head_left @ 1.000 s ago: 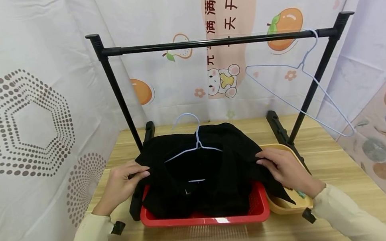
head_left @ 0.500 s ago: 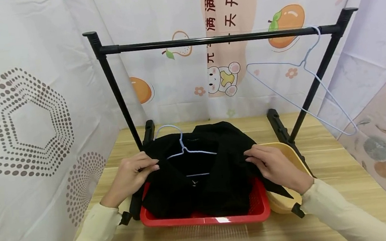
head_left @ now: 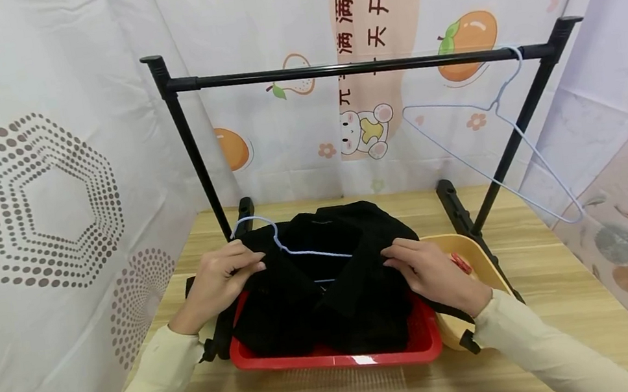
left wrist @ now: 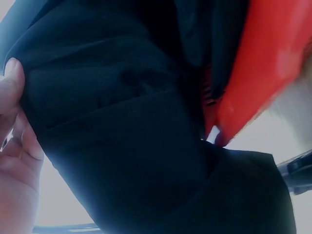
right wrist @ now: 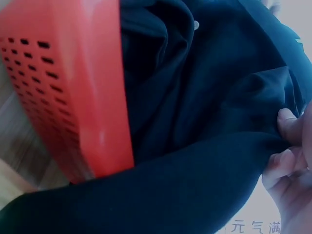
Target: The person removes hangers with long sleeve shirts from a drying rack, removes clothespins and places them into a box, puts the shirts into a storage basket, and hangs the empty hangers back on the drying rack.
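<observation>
A black collared shirt [head_left: 359, 321] lies bunched in a red basket [head_left: 340, 357], its neck opening facing up. My left hand [head_left: 223, 282] pinches the cloth at its left shoulder. On the opposite shoulder, my right hand [head_left: 435, 272] pinches the fabric between thumb and fingers. A light blue hanger [head_left: 321, 251] sits inside the neck opening, tilted, its hook out at the left near my left fingertips; its ends are hidden under the cloth. In the right wrist view a small pale button [right wrist: 196, 25] shows on the shirt. Black cloth hangs past the basket wall [right wrist: 102, 97] there.
Behind the basket stands a black clothes rack [head_left: 287, 75], with another blue hanger [head_left: 470, 105] hooked at the right of its bar. A yellow basket [head_left: 489, 256] with a small red item [head_left: 461, 263] is to the right of the red one, on a wood-grain table [head_left: 561, 296].
Both hands have moved inward, drawing the shirt's shoulders closer together. The hanger has shifted left and tipped, its hook now lower and beside my left hand.
</observation>
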Demonstrator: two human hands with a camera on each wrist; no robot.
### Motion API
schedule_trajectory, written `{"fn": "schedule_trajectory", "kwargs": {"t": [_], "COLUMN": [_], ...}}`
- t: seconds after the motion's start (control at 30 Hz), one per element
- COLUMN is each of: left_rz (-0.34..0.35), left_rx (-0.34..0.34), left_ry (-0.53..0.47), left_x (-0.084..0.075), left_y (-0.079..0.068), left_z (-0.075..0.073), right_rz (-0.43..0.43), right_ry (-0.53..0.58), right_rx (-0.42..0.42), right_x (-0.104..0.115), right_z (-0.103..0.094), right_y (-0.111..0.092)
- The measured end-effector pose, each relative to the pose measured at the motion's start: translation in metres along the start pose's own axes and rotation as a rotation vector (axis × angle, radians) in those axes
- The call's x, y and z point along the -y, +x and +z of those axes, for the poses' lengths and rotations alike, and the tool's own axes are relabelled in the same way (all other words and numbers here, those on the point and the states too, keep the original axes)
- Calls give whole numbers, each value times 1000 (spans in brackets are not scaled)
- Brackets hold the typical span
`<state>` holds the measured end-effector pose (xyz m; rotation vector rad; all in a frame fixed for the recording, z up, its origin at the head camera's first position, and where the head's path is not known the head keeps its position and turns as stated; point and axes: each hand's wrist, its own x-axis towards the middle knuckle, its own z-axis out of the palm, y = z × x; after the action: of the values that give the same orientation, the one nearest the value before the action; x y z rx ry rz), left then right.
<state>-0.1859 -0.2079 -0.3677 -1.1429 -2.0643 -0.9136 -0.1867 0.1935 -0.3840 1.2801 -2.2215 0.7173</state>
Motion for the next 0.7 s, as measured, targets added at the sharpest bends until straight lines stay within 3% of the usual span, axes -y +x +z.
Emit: {"fn": "schedule_trajectory", "kwargs": {"t": [0.4,0.7], "left_rz": [22,-10], "left_rx": [22,4], "left_ry": [31,36], "left_x": [-5,-1], "left_y": [4,-2], "left_z": [3,-5], "right_rz": [16,54], "right_ry": [10,50], "right_rx": [23,-90], "right_x": [7,2], "right_z": [12,13], "right_y": [4,2]}}
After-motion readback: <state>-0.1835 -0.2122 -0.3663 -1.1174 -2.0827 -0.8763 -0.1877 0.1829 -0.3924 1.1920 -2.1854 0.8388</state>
